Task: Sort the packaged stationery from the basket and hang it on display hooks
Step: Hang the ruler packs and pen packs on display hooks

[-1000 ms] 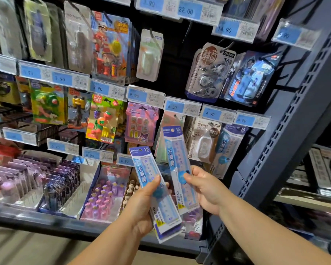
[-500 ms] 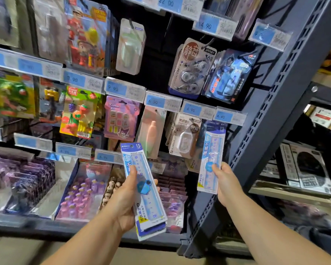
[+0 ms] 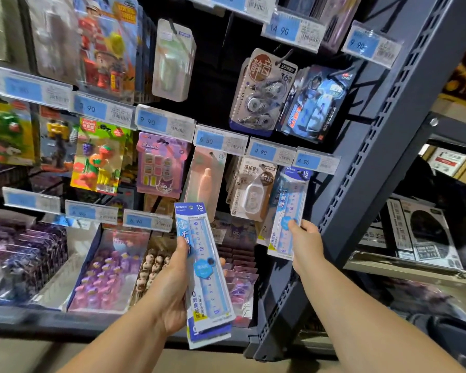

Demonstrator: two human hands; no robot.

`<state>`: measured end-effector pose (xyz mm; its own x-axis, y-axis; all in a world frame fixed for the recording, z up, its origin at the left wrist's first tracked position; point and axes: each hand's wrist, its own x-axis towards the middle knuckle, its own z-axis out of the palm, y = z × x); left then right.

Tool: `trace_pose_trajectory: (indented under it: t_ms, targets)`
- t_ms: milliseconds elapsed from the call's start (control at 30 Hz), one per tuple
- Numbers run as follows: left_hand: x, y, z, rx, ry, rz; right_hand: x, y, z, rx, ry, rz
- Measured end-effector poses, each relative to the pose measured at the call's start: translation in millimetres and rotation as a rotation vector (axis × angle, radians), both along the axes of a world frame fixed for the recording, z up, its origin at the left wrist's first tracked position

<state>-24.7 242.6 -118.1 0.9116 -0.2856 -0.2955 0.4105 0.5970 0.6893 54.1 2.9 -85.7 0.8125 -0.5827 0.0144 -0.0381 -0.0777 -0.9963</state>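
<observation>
Left hand (image 3: 170, 289) grips stacked ruler packs (image 3: 207, 292), two visible; right hand (image 3: 307, 240) pinches single ruler pack (image 3: 288, 200).

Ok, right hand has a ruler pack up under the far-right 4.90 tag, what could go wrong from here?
The top of the blue-and-white packaged ruler sits just under the blue 4.90 price tag, hook hidden; it may miss and drop once the right hand lets go.
Gripped low, its top could swing into the white correction-tape pack beside it.
The stacked ruler packs in the left hand might slip apart.
</observation>
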Motion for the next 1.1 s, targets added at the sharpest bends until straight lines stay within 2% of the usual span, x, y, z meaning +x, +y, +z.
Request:
trace_pose_trajectory:
  t_ms: [100, 200, 233, 300, 367, 433, 500, 733, 900, 1000, 1100]
  targets:
    - [-1, -2, 4, 0.000, 0.015, 0.013, 4, 0, 1, -0.168, 0.089, -0.125]
    - [-3, -2, 8, 0.002, 0.019, 0.013, -6, 13, 6, -0.533, 0.175, -0.126]
    - [-3, -2, 9, 0.000, 0.014, 0.013, -13, 21, 10, -0.626, 0.151, -0.102]
    - [-4, 1, 11, 0.002, 0.002, 0.028, -23, 41, 16, -0.683, 0.022, 0.066]
    - [-4, 4, 11, 0.018, -0.009, 0.038, -34, 62, 18, -0.623, -0.032, 0.386]
    - [-4, 5, 10, 0.037, -0.016, 0.042, -43, 79, 18, -0.597, 0.051, 0.663]
    - [-5, 4, 8, 0.039, -0.019, 0.042, -48, 91, 16, -0.571, 0.133, 0.802]
    - [-4, 5, 6, 0.047, -0.065, 0.043, -49, 99, 11, -0.387, 0.266, 0.874]
    - [-4, 7, 7, 0.030, -0.071, 0.039, -48, 95, 15, -0.192, 0.265, 0.869]
    - [-5, 9, 9, 0.004, -0.057, 0.032, -46, 86, 15, -0.098, 0.197, 0.806]
    - [-4, 12, 5, 0.006, -0.034, 0.047, -41, 70, 16, 0.003, 0.047, 0.672]
